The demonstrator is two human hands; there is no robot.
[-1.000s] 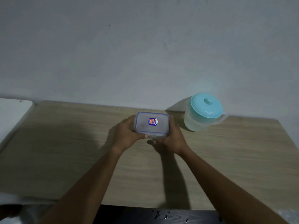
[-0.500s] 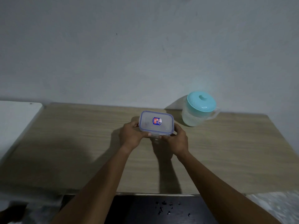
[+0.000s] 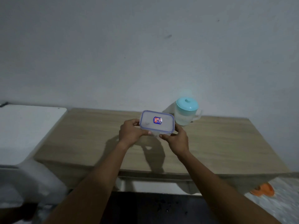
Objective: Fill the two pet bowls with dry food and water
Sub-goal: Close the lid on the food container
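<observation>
A clear rectangular food container (image 3: 157, 121) with a blue-rimmed lid and a small sticker is lifted above the wooden table (image 3: 226, 143). My left hand (image 3: 130, 132) grips its left end and my right hand (image 3: 176, 138) grips its right front corner. Behind it to the right, a translucent water pitcher (image 3: 186, 113) with a turquoise lid stands on the table near the wall. No pet bowls are in view.
A white surface (image 3: 29, 130) adjoins the table on the left, with a pale blurred object (image 3: 32, 180) in front of it. An orange item (image 3: 263, 190) lies on the floor at lower right. Dark flooring with small specks (image 3: 161, 206) lies below the table's front edge.
Both hands have kept the container and raised it off the table. The view has pulled back, so the table's front edge and the floor now show.
</observation>
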